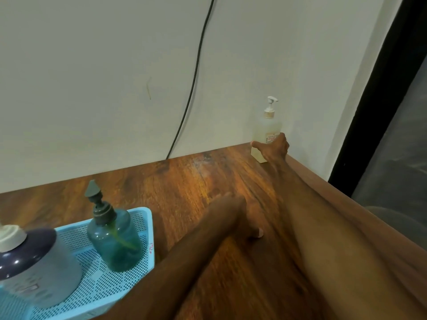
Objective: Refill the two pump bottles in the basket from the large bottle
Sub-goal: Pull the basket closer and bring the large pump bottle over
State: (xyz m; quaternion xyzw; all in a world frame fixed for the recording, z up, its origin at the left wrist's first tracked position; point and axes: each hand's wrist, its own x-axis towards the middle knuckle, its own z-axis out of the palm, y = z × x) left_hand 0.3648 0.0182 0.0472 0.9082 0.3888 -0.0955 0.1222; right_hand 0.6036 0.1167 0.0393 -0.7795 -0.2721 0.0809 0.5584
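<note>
A large clear bottle [265, 130] with a white pump stands at the far right corner of the wooden table, against the wall. My right hand [275, 147] grips its lower body, thumb on the left side. In the light-blue mesh basket [141, 227] at the near left stand a teal glass pump bottle [115, 241] with a dark pump and a grey bottle [39, 266] with a dark shoulder and a white pump. My left hand [240, 218] rests on the table to the right of the basket, blurred, holding nothing.
The wooden table [184, 181] runs along a white wall. A black cable [194, 79] hangs down the wall behind the table. A dark door frame [379, 93] stands at the right, past the table's edge.
</note>
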